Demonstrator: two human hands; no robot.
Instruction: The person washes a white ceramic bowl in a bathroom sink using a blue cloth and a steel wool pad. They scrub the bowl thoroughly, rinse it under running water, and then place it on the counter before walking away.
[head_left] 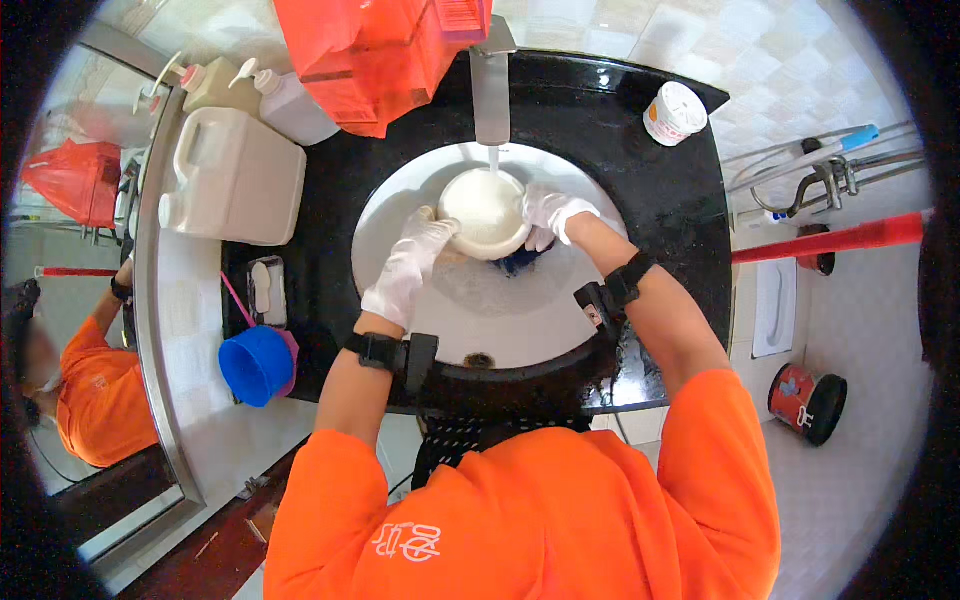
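Both my hands wear white gloves and hold a round cream-white bowl (485, 205) over the white oval sink (440, 325). At its left side, my left hand (422, 252) grips the rim. My right hand (550, 212) is closed on the right side, with some fingers hidden beneath. A thin stream of water runs from the metal faucet (490, 95) into the bowl. Below the bowl's right side, partly covered by it, a dark blue cloth-like bundle (520, 263) lies in the sink.
A red plastic bag (375, 60) hangs beside the faucet. On the black counter (680, 210) stand a white tub (676, 115), a large pale jug (245, 175), pump bottles (290, 100) and a blue basin (255, 365). A red pole (830, 240) juts in from the right.
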